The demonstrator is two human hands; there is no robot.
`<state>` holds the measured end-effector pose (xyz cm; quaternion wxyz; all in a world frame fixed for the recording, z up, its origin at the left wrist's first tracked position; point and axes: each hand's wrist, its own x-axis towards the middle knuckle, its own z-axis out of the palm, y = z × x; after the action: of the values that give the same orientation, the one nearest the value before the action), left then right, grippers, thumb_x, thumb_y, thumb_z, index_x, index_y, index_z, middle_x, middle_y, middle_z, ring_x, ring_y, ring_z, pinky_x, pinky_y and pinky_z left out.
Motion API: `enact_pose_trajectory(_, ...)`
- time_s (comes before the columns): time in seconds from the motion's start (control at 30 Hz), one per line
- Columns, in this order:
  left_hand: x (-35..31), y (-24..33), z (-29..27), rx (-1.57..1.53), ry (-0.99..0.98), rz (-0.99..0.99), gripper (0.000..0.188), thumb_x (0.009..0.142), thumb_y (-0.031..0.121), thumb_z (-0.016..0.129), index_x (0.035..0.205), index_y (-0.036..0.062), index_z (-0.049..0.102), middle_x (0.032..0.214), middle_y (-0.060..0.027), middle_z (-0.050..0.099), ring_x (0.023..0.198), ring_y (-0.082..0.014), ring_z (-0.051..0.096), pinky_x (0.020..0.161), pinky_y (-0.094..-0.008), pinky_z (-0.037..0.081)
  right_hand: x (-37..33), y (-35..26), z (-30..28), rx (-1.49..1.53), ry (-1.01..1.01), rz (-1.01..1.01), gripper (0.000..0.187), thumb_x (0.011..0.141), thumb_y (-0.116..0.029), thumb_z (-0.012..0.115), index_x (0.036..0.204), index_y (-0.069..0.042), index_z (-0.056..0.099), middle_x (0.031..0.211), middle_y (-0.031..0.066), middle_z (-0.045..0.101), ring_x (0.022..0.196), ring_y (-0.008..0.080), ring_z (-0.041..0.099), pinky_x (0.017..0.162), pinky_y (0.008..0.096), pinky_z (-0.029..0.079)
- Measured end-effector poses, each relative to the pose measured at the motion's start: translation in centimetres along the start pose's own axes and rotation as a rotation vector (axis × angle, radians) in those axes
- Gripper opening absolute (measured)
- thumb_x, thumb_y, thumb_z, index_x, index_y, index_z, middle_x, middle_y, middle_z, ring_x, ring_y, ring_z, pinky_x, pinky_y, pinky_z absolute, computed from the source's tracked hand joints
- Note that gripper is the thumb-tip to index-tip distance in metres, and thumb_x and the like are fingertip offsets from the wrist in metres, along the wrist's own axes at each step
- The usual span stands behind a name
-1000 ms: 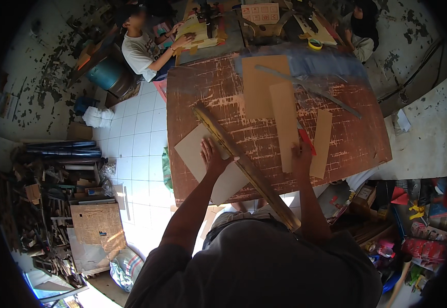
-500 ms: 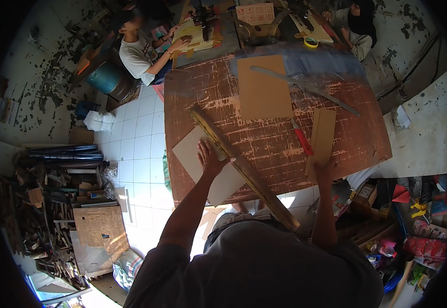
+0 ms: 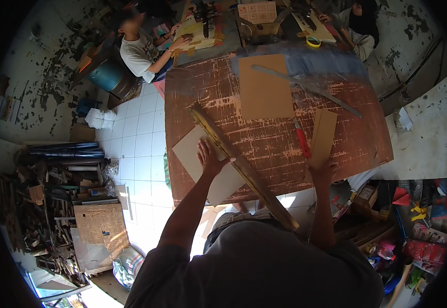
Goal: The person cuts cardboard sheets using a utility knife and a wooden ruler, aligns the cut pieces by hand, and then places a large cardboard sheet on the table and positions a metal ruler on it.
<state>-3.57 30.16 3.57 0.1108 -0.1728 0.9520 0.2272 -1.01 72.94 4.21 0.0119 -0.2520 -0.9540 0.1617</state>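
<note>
My left hand [image 3: 210, 159] lies with fingers apart on a grey-beige board [image 3: 192, 151], its thumb against a long worn wooden bar [image 3: 241, 164]. The bar slants across the board and juts over the table's near edge. At the right, my right hand [image 3: 323, 172] grips the near end of brown cardboard strips [image 3: 324, 136], thumb and fingers at opposite sides. Just left of the strips lies a red-handled cutter knife [image 3: 303, 142]. Farther back, a metal ruler [image 3: 331, 97] stretches from atop a larger brown cardboard sheet [image 3: 265, 95] to the right.
The scratched brown table [image 3: 203, 102] fills the middle. Two people work beyond it, one in a white shirt [image 3: 137, 56] at left, another [image 3: 362, 36] at right. Yellow tape [image 3: 313, 42] sits at the back. Scrap wood [image 3: 33, 205] is piled left; assorted goods [image 3: 418, 241] crowd the right.
My right hand has shifted slightly away from me, and the fanned strips are now nearly lined up. The knife has turned a little more upright. My left hand and the bar stay put.
</note>
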Motion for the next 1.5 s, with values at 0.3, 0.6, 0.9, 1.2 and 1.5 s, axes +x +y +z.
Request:
enact_pose_trajectory(0.3, -0.2, -0.3, 0.1, -0.005, 0.025, 0.027, 0.152, 0.056, 0.075, 0.08, 0.157, 0.001, -0.007, 0.164, -0.0223, -0.014, 0.152, -0.0348, -0.016, 0.12, -0.0576, -0.002, 0.3, 0.6, 0.5, 0.179, -0.031, 0.026, 0.1, 0.064, -0.036, 0.09, 0.134, 0.005, 0.033, 0.126, 0.0317, 0.047, 0.117, 0.0496, 0.05, 0.097, 0.0542, 0.046)
enact_pose_trajectory(0.6, -0.3, -0.1, -0.1, -0.033, 0.016, 0.038, 0.151, 0.058, 0.075, 0.079, 0.157, 0.0008, -0.008, 0.163, -0.0237, -0.014, 0.152, -0.036, -0.017, 0.12, -0.0574, -0.003, 3.9, 4.7, 1.7, 0.548, -0.13, -0.073, 0.055, 0.087, -0.023, 0.069, 0.13, 0.005, 0.051, 0.108, 0.0267, 0.065, 0.102, 0.0435, 0.063, 0.086, 0.0497, 0.05)
enact_pose_trajectory(0.9, -0.5, -0.5, 0.0, -0.044, 0.003, 0.034, 0.151, 0.059, 0.075, 0.078, 0.157, 0.0009, -0.009, 0.163, -0.0234, -0.016, 0.152, -0.0345, -0.018, 0.12, -0.0573, -0.004, 1.3, 0.6, -4.9, 0.087, 0.218, -0.206, 0.022, 0.092, -0.011, 0.055, 0.108, 0.004, 0.052, 0.101, 0.03, 0.06, 0.095, 0.0495, 0.061, 0.078, 0.0555, 0.049)
enact_pose_trajectory(1.2, -0.8, -0.2, -0.2, -0.091, 0.039, 0.084, 0.149, 0.061, 0.078, 0.075, 0.156, -0.0009, -0.008, 0.163, -0.0242, -0.015, 0.151, -0.0376, -0.016, 0.119, -0.0594, -0.004, 1.8, 2.8, -1.8, -0.032, 0.098, -0.127, 0.032, 0.093, -0.01, 0.052, 0.122, 0.001, 0.049, 0.105, 0.0304, 0.063, 0.097, 0.0485, 0.063, 0.08, 0.0556, 0.053)
enact_pose_trajectory(1.5, 0.2, -1.6, 0.2, -0.217, 0.089, 0.074, 0.129, 0.077, 0.07, 0.07, 0.157, -0.0003, -0.004, 0.165, -0.0218, -0.009, 0.153, -0.036, -0.01, 0.12, -0.0584, 0.001, -1.3, -4.9, -3.8, 0.371, 0.205, -0.339, 0.032, 0.093, -0.009, 0.057, 0.122, 0.004, 0.054, 0.101, 0.0261, 0.067, 0.095, 0.0432, 0.066, 0.08, 0.0453, 0.052)
